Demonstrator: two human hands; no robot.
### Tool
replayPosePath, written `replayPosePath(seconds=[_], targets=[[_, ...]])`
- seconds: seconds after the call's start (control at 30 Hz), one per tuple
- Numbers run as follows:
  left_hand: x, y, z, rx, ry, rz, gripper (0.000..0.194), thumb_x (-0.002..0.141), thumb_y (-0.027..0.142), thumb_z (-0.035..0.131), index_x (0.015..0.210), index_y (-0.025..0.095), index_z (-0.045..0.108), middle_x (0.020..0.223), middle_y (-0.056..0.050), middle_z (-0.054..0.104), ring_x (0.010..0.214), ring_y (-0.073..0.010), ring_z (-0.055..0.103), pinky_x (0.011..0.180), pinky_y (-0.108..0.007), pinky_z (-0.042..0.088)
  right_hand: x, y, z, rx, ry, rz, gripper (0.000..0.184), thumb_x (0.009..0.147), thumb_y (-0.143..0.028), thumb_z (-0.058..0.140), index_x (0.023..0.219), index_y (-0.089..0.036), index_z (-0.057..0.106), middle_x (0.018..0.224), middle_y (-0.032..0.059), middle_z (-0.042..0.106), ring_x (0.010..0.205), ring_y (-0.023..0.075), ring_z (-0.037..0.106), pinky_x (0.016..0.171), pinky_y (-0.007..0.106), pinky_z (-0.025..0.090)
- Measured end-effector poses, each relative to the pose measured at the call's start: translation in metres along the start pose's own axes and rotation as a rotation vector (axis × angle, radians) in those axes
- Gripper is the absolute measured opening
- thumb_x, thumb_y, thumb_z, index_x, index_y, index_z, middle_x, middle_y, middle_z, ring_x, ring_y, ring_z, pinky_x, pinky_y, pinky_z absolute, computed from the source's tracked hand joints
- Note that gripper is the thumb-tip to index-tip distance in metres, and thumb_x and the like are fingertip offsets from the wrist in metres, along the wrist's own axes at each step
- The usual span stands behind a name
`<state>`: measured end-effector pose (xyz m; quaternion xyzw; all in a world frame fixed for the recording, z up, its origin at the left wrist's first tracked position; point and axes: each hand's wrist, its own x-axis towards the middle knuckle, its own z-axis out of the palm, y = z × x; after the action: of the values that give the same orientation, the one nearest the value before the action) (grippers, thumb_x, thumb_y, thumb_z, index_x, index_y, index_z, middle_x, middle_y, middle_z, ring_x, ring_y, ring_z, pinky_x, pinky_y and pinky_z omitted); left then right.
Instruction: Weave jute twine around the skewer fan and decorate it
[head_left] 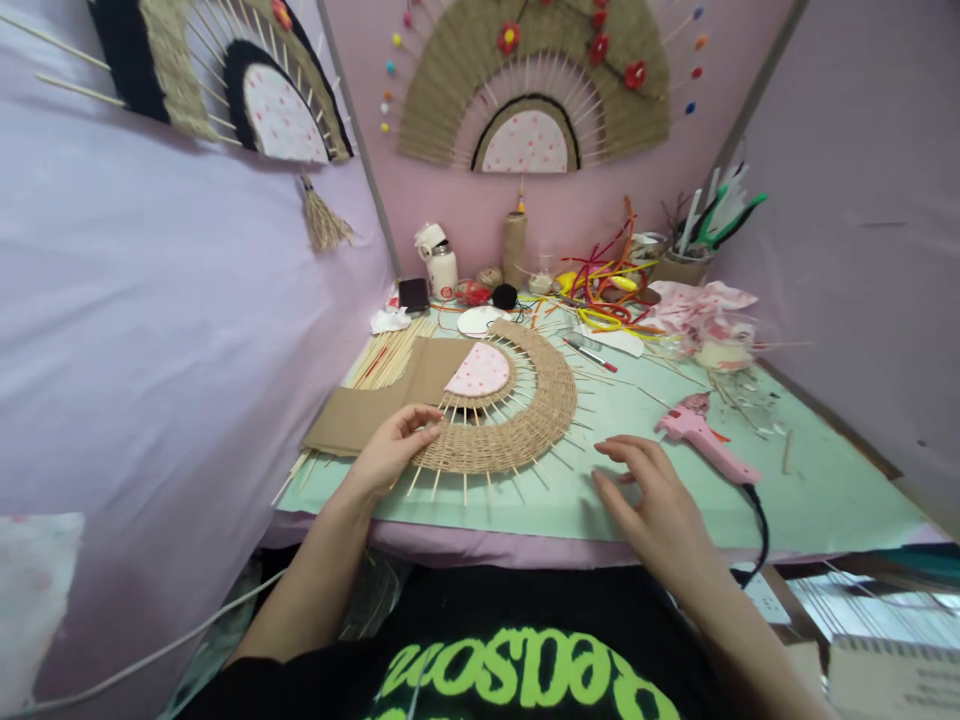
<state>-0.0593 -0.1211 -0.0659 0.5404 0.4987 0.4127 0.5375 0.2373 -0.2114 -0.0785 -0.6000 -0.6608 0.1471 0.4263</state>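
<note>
A woven fan [551, 400] of tan cord on thin wooden sticks lies on the green table, its curve toward the right and front. At its centre sits a half-round of white cloth with pink dots [480, 370]. My left hand [397, 445] grips the fan's near left end, thumb and fingers pinched on its edge. To the right of the fan, my right hand [645, 490] hovers above the table with fingers apart and nothing in it. Beyond that hand lies a pink hot glue gun [705, 435] with a black cord.
Cardboard [349, 415] and a bundle of sticks [386, 355] lie at left. Behind are a white bottle [441, 265], a twine spool [515, 250], coloured pipe cleaners [615, 280] and crumpled dotted cloth [701, 305]. A red pen [590, 355] lies behind the fan. Finished fans [442, 110] hang on the walls.
</note>
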Motion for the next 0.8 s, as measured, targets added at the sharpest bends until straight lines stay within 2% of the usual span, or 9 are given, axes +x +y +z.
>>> replayPosePath(seconds=[0.07,0.17,0.23,0.3,0.4,0.5,0.57,0.63,0.8], targets=[[0.000,-0.005,-0.001,0.081,0.000,0.035,0.031,0.070,0.033,0.066,0.097,0.017,0.060,0.097,-0.004,0.062,0.080,-0.0142,0.057,0.070,-0.025,0.044,0.000,-0.013,0.005,-0.102,0.024,-0.119,0.020,0.083,-0.029,0.053,0.102,-0.022,0.056,0.103,0.0099,0.056,0.097,0.0252,0.054,0.078,0.039,0.045],[0.000,-0.009,-0.002,0.260,0.003,0.071,0.033,0.074,0.033,0.062,0.102,0.017,0.059,0.098,-0.006,0.063,0.078,-0.0161,0.058,0.069,-0.028,0.045,0.006,-0.032,0.024,-0.151,-0.076,-0.271,0.015,0.085,-0.026,0.054,0.099,-0.022,0.057,0.096,0.0081,0.060,0.092,0.0242,0.055,0.077,0.038,0.040],[-0.001,-0.009,-0.002,0.401,0.032,0.117,0.032,0.076,0.032,0.059,0.104,0.018,0.059,0.095,-0.006,0.064,0.078,-0.0177,0.058,0.070,-0.030,0.045,0.010,-0.040,0.040,-0.182,-0.144,-0.320,0.017,0.084,-0.026,0.057,0.100,-0.022,0.057,0.095,0.0077,0.062,0.092,0.0241,0.055,0.076,0.038,0.037],[-0.003,-0.006,-0.002,0.545,0.091,0.222,0.029,0.077,0.029,0.058,0.104,0.019,0.059,0.100,-0.007,0.063,0.089,-0.0208,0.058,0.080,-0.034,0.044,0.014,-0.044,0.053,-0.203,-0.188,-0.350,0.018,0.083,-0.026,0.058,0.101,-0.022,0.058,0.096,0.0073,0.063,0.092,0.0237,0.055,0.075,0.037,0.035],[-0.011,0.005,0.006,0.740,0.138,0.415,0.023,0.077,0.025,0.058,0.100,0.021,0.062,0.112,-0.007,0.059,0.108,-0.0237,0.051,0.094,-0.039,0.037,0.015,-0.043,0.064,-0.212,-0.220,-0.386,0.009,0.086,-0.023,0.054,0.092,-0.022,0.061,0.089,0.0052,0.064,0.088,0.0211,0.056,0.076,0.036,0.031],[-0.021,0.016,0.022,0.846,0.058,0.520,0.016,0.080,0.024,0.057,0.094,0.021,0.064,0.112,-0.007,0.058,0.106,-0.0228,0.052,0.092,-0.040,0.037,0.011,-0.038,0.064,-0.196,-0.216,-0.381,0.012,0.089,-0.019,0.049,0.084,-0.021,0.061,0.082,0.0033,0.065,0.082,0.0182,0.056,0.076,0.035,0.029],[-0.026,0.020,0.035,0.905,-0.082,0.556,0.012,0.080,0.024,0.058,0.089,0.022,0.065,0.106,-0.006,0.061,0.101,-0.0214,0.053,0.090,-0.039,0.037,0.007,-0.035,0.062,-0.179,-0.207,-0.356,0.013,0.089,-0.019,0.048,0.085,-0.021,0.061,0.082,0.0027,0.065,0.080,0.0172,0.056,0.077,0.035,0.029],[-0.027,0.021,0.046,0.973,-0.165,0.568,0.008,0.080,0.024,0.059,0.084,0.021,0.065,0.100,-0.006,0.062,0.096,-0.0206,0.054,0.087,-0.038,0.037,0.003,-0.032,0.060,-0.163,-0.201,-0.328,0.013,0.089,-0.018,0.048,0.086,-0.021,0.060,0.083,0.0024,0.065,0.080,0.0170,0.056,0.078,0.035,0.028],[-0.027,0.020,0.058,1.103,-0.221,0.545,0.008,0.080,0.021,0.058,0.076,0.019,0.064,0.092,-0.006,0.061,0.092,-0.0211,0.052,0.084,-0.038,0.034,-0.002,-0.031,0.060,-0.097,-0.178,-0.277,0.010,0.088,-0.019,0.048,0.090,-0.021,0.058,0.083,0.0031,0.065,0.080,0.0179,0.057,0.080,0.035,0.029]])
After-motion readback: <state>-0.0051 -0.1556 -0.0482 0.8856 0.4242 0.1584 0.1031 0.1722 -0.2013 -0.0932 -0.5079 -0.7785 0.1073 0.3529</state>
